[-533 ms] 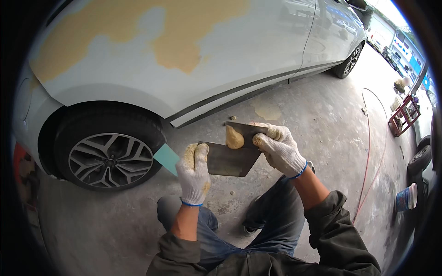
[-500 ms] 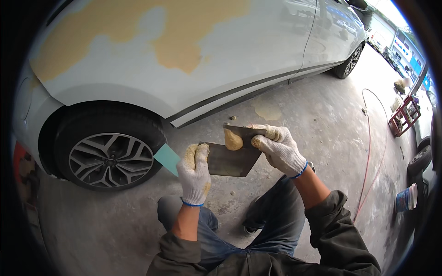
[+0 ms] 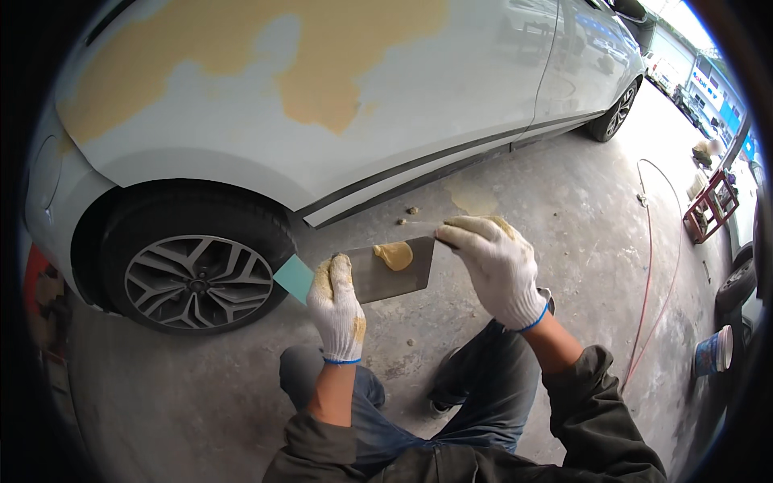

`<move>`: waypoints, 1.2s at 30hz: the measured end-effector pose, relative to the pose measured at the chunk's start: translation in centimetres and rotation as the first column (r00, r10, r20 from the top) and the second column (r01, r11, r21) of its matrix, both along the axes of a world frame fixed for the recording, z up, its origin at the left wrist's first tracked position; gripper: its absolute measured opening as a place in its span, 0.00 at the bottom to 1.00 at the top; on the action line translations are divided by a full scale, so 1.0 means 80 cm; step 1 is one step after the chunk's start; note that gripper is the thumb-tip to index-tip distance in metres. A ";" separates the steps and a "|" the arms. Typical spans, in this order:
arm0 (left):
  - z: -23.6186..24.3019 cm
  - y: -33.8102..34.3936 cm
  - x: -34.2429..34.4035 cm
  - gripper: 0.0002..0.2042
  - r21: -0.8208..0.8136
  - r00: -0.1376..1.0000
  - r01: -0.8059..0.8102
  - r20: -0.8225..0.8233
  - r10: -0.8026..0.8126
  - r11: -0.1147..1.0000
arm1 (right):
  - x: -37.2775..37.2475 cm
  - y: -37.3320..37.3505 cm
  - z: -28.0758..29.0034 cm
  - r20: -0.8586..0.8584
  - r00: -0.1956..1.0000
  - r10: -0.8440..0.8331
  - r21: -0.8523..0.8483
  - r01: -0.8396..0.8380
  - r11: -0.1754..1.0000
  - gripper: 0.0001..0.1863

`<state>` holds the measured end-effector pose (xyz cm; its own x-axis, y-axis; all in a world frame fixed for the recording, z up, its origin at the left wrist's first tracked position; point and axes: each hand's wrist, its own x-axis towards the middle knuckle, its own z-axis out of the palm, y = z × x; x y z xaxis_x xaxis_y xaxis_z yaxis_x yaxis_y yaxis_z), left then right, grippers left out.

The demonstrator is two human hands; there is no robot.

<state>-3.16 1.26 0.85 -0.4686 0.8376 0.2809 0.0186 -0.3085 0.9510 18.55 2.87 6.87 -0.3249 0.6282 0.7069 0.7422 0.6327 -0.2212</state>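
My left hand (image 3: 336, 310), in a stained white glove, grips a dark metal plate (image 3: 378, 282) with a lump of tan paste (image 3: 394, 256) on it. A teal sheet (image 3: 294, 278) juts out left behind that hand; I cannot tell whether it is held. My right hand (image 3: 495, 270), also gloved, has its fingers closed round a thin spreader seen nearly edge-on, mostly hidden, just above the plate's right end. Beyond both hands is a white car door (image 3: 451, 88) with broad tan filler patches (image 3: 322, 97), above a black wheel (image 3: 199, 286).
The concrete floor (image 3: 596, 274) has small debris (image 3: 411, 211) and a looping hose (image 3: 668, 201). At the right are a bucket (image 3: 710, 352), a red metal stand (image 3: 708, 205), another car's wheel (image 3: 737, 290) and a partly visible person (image 3: 707, 151). Buildings (image 3: 708, 88) stand beyond.
The paste now lies on the left hand's plate, where before it was on the right hand's spreader. My right hand has turned and lowered, tilting that spreader nearly edge-on.
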 end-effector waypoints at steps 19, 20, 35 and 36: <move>-0.022 -0.003 0.013 0.14 -0.018 0.996 -0.080 -0.029 0.079 0.997 | -0.037 -0.052 -0.075 0.134 0.955 0.266 -0.066 -0.260 0.963 0.23; -0.025 -0.003 0.011 0.14 -0.029 0.995 -0.093 -0.035 0.092 0.995 | -0.034 -0.053 -0.073 0.142 0.957 0.255 -0.085 -0.244 0.966 0.23; -0.012 -0.014 0.009 0.10 -0.047 0.991 0.134 0.000 -0.134 0.990 | 0.016 0.000 -0.024 0.003 0.987 0.163 -0.310 -0.154 0.938 0.15; -0.012 -0.015 0.010 0.10 -0.059 0.993 0.118 0.019 -0.117 0.991 | 0.009 -0.003 -0.024 0.031 0.989 0.144 -0.201 -0.135 0.970 0.16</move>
